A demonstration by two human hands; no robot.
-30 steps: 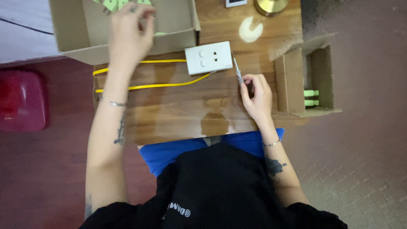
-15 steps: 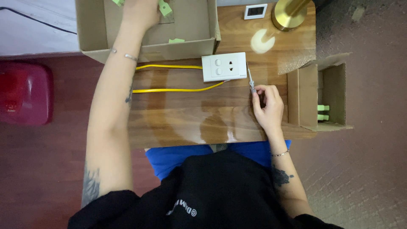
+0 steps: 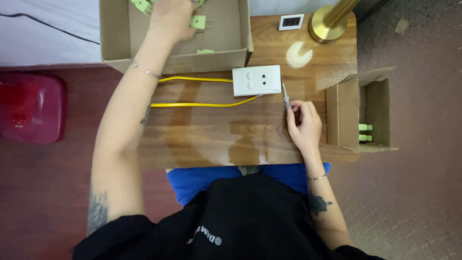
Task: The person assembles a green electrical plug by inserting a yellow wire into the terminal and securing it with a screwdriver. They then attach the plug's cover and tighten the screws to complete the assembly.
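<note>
The near half of the wooden table (image 3: 216,144) is left bare, so free passage is given along its front edge. The far left corner is taken up by a large open cardboard box (image 3: 115,43), overhanging the left edge. Between box and bare strip, the way is crossed by two yellow cables (image 3: 192,104) and a white socket plate (image 3: 256,80). The right edge is blocked by a smaller open box (image 3: 344,115), the far right corner by a brass lamp base (image 3: 325,29).
</note>
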